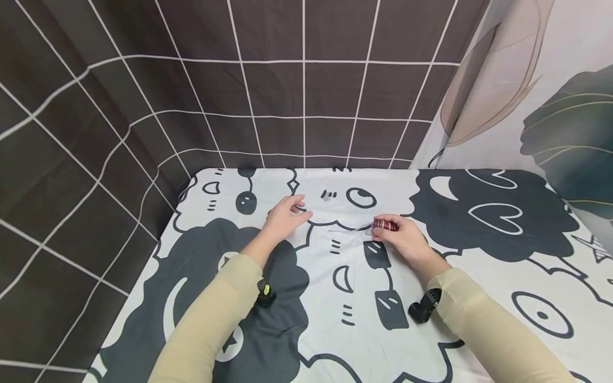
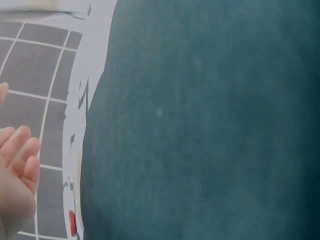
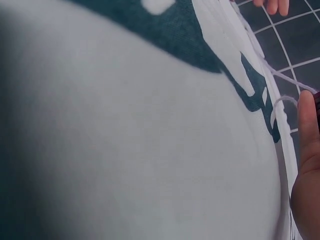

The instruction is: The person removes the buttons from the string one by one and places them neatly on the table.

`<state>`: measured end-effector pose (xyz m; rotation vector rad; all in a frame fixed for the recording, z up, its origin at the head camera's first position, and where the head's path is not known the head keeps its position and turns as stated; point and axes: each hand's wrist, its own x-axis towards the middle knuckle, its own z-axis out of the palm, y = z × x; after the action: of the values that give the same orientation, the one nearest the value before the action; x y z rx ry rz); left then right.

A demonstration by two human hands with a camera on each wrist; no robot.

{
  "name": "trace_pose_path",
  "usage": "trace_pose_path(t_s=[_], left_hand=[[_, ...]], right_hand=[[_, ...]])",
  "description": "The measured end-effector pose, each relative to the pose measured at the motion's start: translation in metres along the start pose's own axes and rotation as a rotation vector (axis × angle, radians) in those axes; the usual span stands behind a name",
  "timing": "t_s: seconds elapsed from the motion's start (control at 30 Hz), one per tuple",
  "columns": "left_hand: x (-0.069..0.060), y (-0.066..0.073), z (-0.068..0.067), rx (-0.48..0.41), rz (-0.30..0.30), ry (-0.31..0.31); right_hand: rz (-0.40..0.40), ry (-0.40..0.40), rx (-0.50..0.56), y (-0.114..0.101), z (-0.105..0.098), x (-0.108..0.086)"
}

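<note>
A dark red, banded object (image 1: 385, 225) is pinched between the thumb and fingers of my right hand (image 1: 407, 242). From it a thin pale cord (image 1: 351, 230) trails left over the cloth. My left hand (image 1: 282, 221) hovers left of it, fingers relaxed and holding nothing. In the left wrist view the left hand (image 2: 17, 185) is at the left edge, with a small red thing (image 2: 72, 223) low down. The right wrist view shows the right hand (image 3: 307, 185), its thumb against the dark object, and the cord (image 3: 290, 78); left fingertips (image 3: 275, 6) appear above.
A cloth with black and white cartoon faces (image 1: 345, 340) covers the surface under both arms. Behind and to the left hangs a dark curtain with a white grid (image 1: 330, 88). A leaf-patterned curtain (image 1: 574, 48) hangs at the right.
</note>
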<state>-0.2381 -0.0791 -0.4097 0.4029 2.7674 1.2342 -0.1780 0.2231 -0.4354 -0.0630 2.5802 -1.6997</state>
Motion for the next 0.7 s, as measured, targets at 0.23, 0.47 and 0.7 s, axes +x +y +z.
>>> trace_pose_path(t_s=[0.23, 0.47, 0.7], left_hand=[[0.001, 0.004, 0.003, -0.024, -0.018, -0.031], [0.002, 0.010, 0.006, -0.029, -0.021, -0.074], [0.002, 0.014, 0.012, -0.019, -0.006, -0.124]], right_hand=[[-0.005, 0.000, 0.015, -0.002, -0.001, -0.001], [0.002, -0.003, 0.004, -0.003, -0.002, 0.000], [0.000, 0.008, -0.075, -0.002, -0.005, 0.000]])
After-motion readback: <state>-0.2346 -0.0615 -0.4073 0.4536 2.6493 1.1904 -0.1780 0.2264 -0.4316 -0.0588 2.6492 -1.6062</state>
